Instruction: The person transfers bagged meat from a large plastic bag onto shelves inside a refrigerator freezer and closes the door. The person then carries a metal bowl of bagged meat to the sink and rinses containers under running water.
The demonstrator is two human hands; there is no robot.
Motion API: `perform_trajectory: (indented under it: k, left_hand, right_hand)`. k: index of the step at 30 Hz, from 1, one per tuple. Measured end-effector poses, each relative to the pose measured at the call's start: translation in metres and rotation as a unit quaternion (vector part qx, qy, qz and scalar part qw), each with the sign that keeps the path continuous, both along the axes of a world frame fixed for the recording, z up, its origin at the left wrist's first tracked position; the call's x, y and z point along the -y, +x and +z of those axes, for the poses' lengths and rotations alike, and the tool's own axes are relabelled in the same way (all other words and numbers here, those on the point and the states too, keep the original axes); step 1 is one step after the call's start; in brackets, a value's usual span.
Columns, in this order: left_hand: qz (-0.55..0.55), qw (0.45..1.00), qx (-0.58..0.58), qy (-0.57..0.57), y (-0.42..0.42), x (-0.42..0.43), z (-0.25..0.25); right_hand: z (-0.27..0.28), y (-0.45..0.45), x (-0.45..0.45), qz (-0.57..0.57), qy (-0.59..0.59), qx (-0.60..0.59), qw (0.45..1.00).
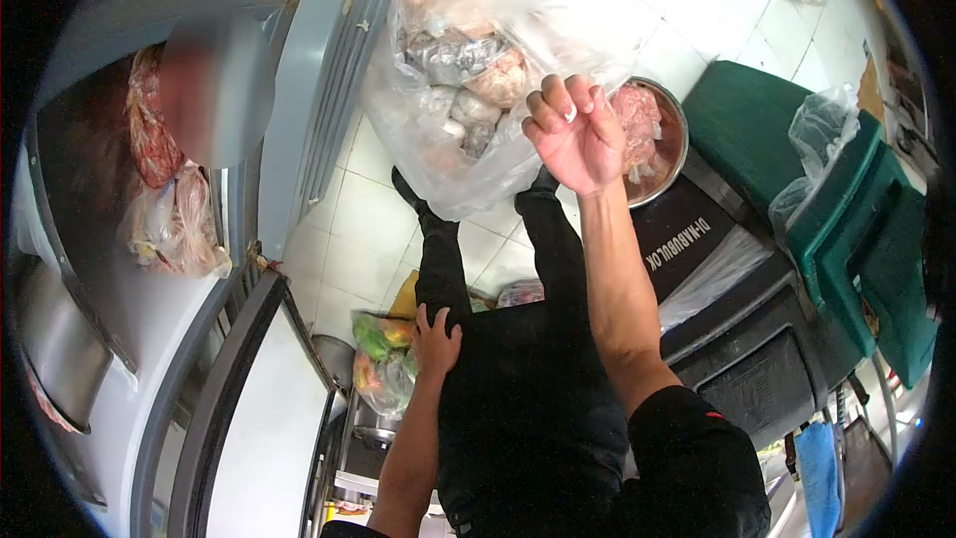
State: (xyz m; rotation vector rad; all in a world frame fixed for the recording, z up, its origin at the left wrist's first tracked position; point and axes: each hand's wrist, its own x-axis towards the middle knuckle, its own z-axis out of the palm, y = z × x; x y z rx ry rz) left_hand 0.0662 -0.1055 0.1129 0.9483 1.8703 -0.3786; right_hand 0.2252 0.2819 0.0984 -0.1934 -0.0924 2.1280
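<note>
My right hand [578, 139] is raised with its palm showing and its fingers loosely curled, slightly apart; I see nothing held in it. Under and beside it is a large clear plastic bag [438, 154] with wrapped, meat-like packages [503, 78] inside, standing on the tiled floor. Just right of the hand, a round metal bowl [681, 144] holds pale pink meat [637, 120], partly hidden by the hand and wrist. My left hand [436, 341] rests on my left leg near the knee, fingers spread, holding nothing.
Left, an open chest-like unit [319, 90] contains bagged red meat [154, 130]. A metal container [62, 339] stands at the far left. Bagged vegetables [383, 369] lie beside my left leg. Black crates [747, 359] and green plastic chairs [747, 110] are at right. A blue cloth [819, 473] hangs lower right.
</note>
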Motion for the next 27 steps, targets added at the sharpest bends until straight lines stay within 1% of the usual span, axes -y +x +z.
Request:
perform_trajectory:
  k: [1,2,4,7,11,13,16,20,27]
  left_hand:
    - [-0.020,0.999,-0.020,-0.025,-0.001,-0.002,0.000]
    - [-0.021,0.999,-0.018,-0.022,0.000,-0.004,-0.001]
    - [-0.040,0.993,-0.057,-0.095,0.002,-0.017,0.003]
    - [-0.051,0.991,-0.057,-0.110,-0.006,-0.022,0.004]
    - [-0.045,0.994,-0.052,-0.090,-0.015,-0.017,0.003]
    - [-0.045,0.993,-0.055,-0.093,-0.018,-0.017,0.001]
    - [-0.028,0.994,-0.056,-0.088,-0.021,-0.016,0.002]
    - [-0.037,0.995,-0.060,-0.076,-0.025,-0.011,-0.002]
    - [-0.031,0.995,-0.061,-0.079,-0.029,-0.015,0.000]
  right_hand:
    - [0.004,-0.003,0.002,-0.001,0.002,-0.009,1.000]
    - [0.007,-0.005,0.003,-0.002,0.005,-0.007,1.000]
    - [0.012,-0.008,0.006,-0.011,-0.004,-0.021,1.000]
    - [0.018,-0.012,0.008,-0.026,-0.010,-0.023,0.999]
    - [0.024,-0.017,0.009,-0.034,-0.001,-0.019,0.999]
    - [0.022,-0.020,0.008,-0.039,0.019,-0.066,0.997]
    - [0.027,-0.024,0.009,-0.046,0.020,-0.074,0.996]
    - [0.031,-0.029,0.008,-0.032,0.039,-0.063,0.997]
    - [0.032,-0.032,0.006,-0.030,0.035,-0.087,0.995]
